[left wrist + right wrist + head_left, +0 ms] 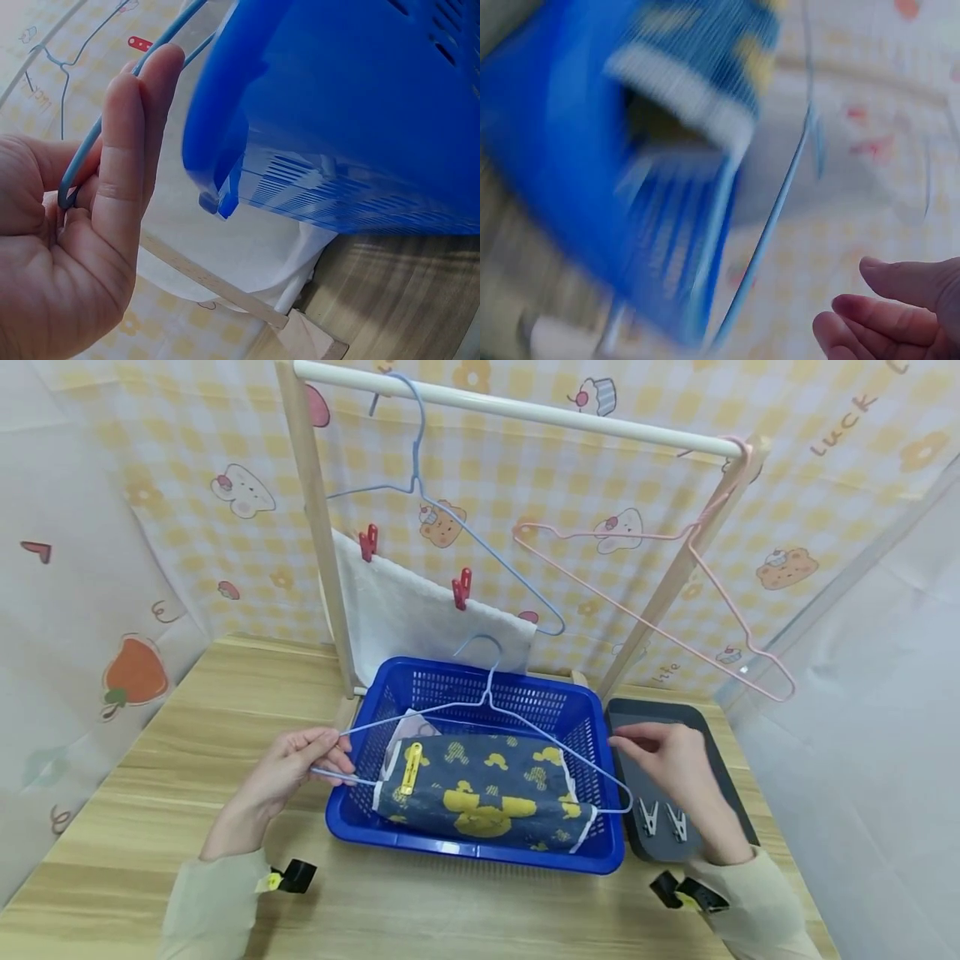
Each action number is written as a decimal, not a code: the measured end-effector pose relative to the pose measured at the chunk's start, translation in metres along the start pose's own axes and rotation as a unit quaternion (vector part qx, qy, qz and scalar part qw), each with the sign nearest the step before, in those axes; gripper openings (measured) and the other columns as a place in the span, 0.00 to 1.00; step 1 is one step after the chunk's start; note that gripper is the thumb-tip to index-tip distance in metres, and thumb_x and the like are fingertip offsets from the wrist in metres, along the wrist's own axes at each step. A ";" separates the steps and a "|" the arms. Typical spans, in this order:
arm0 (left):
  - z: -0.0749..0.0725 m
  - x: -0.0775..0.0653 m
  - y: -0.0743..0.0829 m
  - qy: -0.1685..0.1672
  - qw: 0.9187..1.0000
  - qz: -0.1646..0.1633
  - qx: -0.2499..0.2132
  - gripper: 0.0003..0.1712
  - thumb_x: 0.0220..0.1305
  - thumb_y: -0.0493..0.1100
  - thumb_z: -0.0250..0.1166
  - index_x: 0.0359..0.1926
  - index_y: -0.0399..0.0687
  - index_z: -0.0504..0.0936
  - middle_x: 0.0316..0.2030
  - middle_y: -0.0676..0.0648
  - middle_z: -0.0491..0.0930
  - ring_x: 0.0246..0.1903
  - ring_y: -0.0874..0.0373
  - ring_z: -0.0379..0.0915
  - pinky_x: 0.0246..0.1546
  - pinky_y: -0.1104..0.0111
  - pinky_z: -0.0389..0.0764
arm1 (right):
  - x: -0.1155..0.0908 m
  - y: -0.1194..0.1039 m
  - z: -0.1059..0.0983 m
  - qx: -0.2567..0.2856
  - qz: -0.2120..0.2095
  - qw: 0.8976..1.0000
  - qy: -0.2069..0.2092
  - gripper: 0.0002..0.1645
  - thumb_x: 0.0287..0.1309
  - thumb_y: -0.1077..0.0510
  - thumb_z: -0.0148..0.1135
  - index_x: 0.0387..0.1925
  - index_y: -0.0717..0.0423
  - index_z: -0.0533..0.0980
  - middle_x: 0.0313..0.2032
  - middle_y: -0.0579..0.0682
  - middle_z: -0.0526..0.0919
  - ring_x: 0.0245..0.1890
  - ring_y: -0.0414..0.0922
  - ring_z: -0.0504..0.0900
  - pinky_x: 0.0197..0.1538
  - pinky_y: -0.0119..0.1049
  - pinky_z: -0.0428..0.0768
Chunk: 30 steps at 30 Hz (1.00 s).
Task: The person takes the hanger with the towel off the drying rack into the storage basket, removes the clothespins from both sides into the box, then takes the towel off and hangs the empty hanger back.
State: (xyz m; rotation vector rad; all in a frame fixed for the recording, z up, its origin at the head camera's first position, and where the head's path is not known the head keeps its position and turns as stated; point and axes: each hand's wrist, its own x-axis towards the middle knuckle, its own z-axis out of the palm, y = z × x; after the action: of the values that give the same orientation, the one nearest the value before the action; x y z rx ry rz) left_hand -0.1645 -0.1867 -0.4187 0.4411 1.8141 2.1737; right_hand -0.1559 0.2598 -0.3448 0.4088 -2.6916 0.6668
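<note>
My left hand (pixel 303 760) grips the left end of a light blue wire hanger (pixel 487 696), thumb and fingers round the bent corner. A dark grey-blue cloth (pixel 510 827) with yellow bear prints and white edging is folded over the hanger's lower bar. Near the cloth's left side is a yellow clothespin (pixel 411 768). Hanger and cloth are above the blue basket (pixel 480 849), overlapping it in the head view. Past the hanger's right end, my right hand (pixel 667 760) is over the dark grey tray (pixel 637 785), fingers loosely bent and holding nothing in the right wrist view (pixel 900 315).
Silver clothespins (pixel 663 821) lie in the tray. Behind the basket stands a rack with a white rail (pixel 517 412), bearing another blue hanger (pixel 480 543) and a pink hanger (pixel 600 602). A white cloth (pixel 420 610) with red clothespins (pixel 461 588) hangs there. Pale fabric is inside the basket.
</note>
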 end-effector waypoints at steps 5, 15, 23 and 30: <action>0.001 0.000 -0.001 0.002 1.000 0.001 0.000 0.17 0.73 0.39 0.46 0.34 0.40 0.80 0.25 0.51 0.83 0.26 0.61 0.81 0.28 0.70 0.83 | 0.009 -0.039 0.019 0.058 -0.038 0.996 -0.054 0.06 0.49 0.63 0.70 0.31 0.62 0.84 0.26 0.51 0.85 0.22 0.40 0.81 0.25 0.28 0.79; 0.002 0.000 0.000 0.003 1.000 0.000 -0.002 0.17 0.73 0.39 0.46 0.34 0.41 0.80 0.25 0.51 0.83 0.25 0.61 0.81 0.28 0.70 0.82 | 0.029 -0.092 0.063 0.138 -0.103 0.975 -0.141 0.08 0.53 0.60 0.67 0.34 0.62 0.83 0.27 0.50 0.85 0.24 0.37 0.81 0.28 0.24 0.78; 0.001 -0.001 -0.001 0.007 1.000 0.003 -0.003 0.17 0.74 0.40 0.46 0.33 0.43 0.80 0.25 0.51 0.83 0.26 0.62 0.81 0.27 0.71 0.82 | 0.038 -0.128 0.093 0.197 -0.081 0.945 -0.248 0.19 0.59 0.56 0.63 0.46 0.67 0.78 0.28 0.51 0.84 0.24 0.36 0.79 0.27 0.24 0.77; 0.001 -0.001 -0.002 0.007 1.000 0.002 -0.005 0.17 0.74 0.40 0.46 0.34 0.42 0.80 0.25 0.52 0.83 0.25 0.62 0.81 0.27 0.71 0.82 | 0.045 -0.140 0.115 0.216 -0.084 0.930 -0.286 0.15 0.64 0.54 0.57 0.36 0.63 0.80 0.16 0.45 0.72 0.13 0.34 0.64 0.18 0.25 0.63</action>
State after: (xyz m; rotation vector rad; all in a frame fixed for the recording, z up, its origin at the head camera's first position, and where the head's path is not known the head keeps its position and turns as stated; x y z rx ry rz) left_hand -0.1629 -0.1858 -0.4201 0.4287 1.8104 2.1934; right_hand -0.1763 0.0761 -0.3679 1.0851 -2.9603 1.2561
